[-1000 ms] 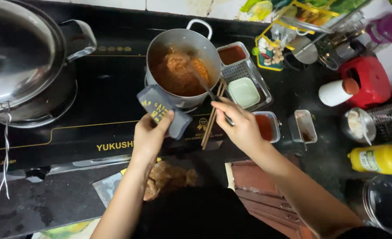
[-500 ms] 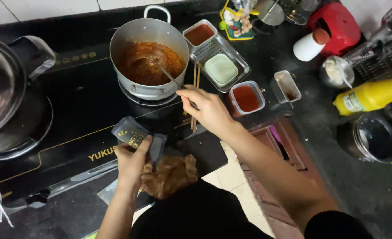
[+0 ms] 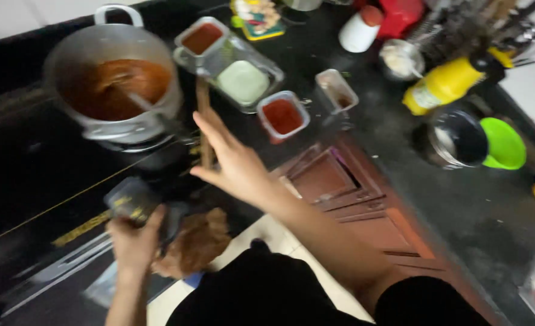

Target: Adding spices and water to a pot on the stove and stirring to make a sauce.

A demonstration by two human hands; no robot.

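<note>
My left hand (image 3: 133, 242) grips a small dark jar (image 3: 127, 201) with yellow print, held low over the black cooktop's front edge. My right hand (image 3: 230, 158) hovers with fingers spread just in front of a pair of wooden chopsticks (image 3: 204, 130) lying on the cooktop; it holds nothing that I can see. A steel pot (image 3: 112, 78) of orange-red sauce with a spoon in it stands on the burner at the back left. The picture is blurred by motion.
Metal tins with red sauce (image 3: 282, 115), brown sauce (image 3: 202, 37) and a pale green paste (image 3: 243, 81) stand right of the pot. Further right are a yellow squeeze bottle (image 3: 445, 84), a dark bowl (image 3: 454, 136), a green lid (image 3: 504, 143) and a white jar (image 3: 358, 31). Brown cabinet fronts (image 3: 346, 193) lie below.
The view has swung right and down. My right hand has opened and drawn back from the chopsticks. My left hand has lowered the dark jar toward the counter's front edge.
</note>
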